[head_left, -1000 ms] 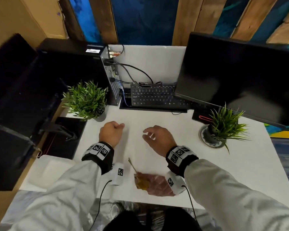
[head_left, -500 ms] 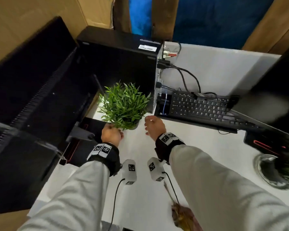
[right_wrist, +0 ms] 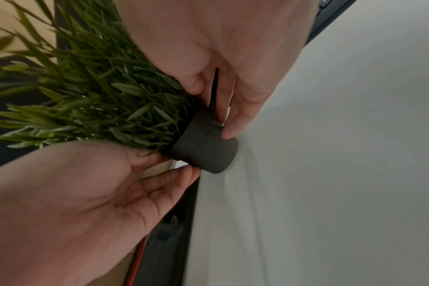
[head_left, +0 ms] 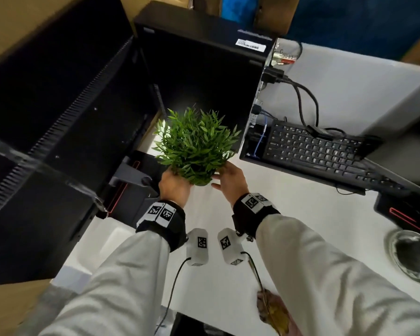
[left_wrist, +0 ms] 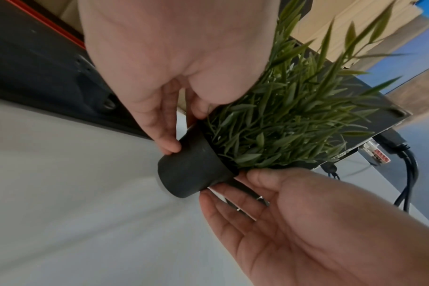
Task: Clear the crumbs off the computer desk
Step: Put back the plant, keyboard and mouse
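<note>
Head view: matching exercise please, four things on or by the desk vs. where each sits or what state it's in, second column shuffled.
Things:
1. potted plant
2. keyboard
3. computer tower
4. leaf wrapper

Places or states:
A. near desk edge, under the right forearm
B. black box behind the plant
C. held between left hand and right hand
D. right of the tower, cable running to it

Pairs: 1-C, 2-D, 3-B, 4-A
</note>
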